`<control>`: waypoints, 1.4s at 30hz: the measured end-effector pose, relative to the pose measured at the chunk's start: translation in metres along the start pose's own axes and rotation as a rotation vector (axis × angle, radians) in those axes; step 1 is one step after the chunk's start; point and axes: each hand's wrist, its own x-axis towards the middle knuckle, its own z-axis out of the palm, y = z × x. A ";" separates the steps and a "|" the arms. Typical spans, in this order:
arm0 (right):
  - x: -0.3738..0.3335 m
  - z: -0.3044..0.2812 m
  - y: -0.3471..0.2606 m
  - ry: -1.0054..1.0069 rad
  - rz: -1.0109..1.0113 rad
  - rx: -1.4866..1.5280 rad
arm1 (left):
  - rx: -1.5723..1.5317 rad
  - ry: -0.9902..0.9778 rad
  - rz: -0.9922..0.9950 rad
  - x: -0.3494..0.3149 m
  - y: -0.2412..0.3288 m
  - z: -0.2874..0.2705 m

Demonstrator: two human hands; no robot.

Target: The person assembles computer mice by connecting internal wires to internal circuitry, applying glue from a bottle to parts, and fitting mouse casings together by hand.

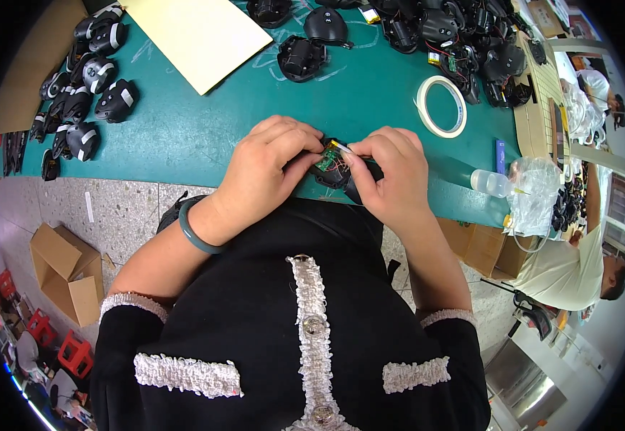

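Note:
A small black device housing, opened up, is between my two hands at the table's near edge. Its green circuit board and some thin wires show inside. My left hand grips the housing's left side, thumb and fingers closed on it. My right hand pinches a small silver battery with a yellow end, seen edge-on above the board. That hand's other fingers curl by a black part on the right, and I cannot tell whether they hold it too.
Finished-looking black units with white strips cluster at the left. A yellowish sheet lies farther back on the green table. Open black housings and a heap of parts fill the far side. Right: tape roll, plastic bottle.

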 end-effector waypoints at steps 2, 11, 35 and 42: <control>-0.002 0.002 0.000 0.014 -0.002 -0.001 | -0.014 0.003 -0.017 0.001 0.000 0.001; -0.002 0.001 -0.001 0.075 -0.026 -0.007 | -0.033 0.003 -0.044 0.002 0.001 0.001; -0.002 0.000 -0.003 -0.069 -0.109 -0.311 | 0.043 -0.073 0.081 0.000 0.000 0.000; -0.003 0.000 -0.004 -0.040 -0.117 -0.303 | 0.165 -0.111 0.131 0.000 0.009 0.002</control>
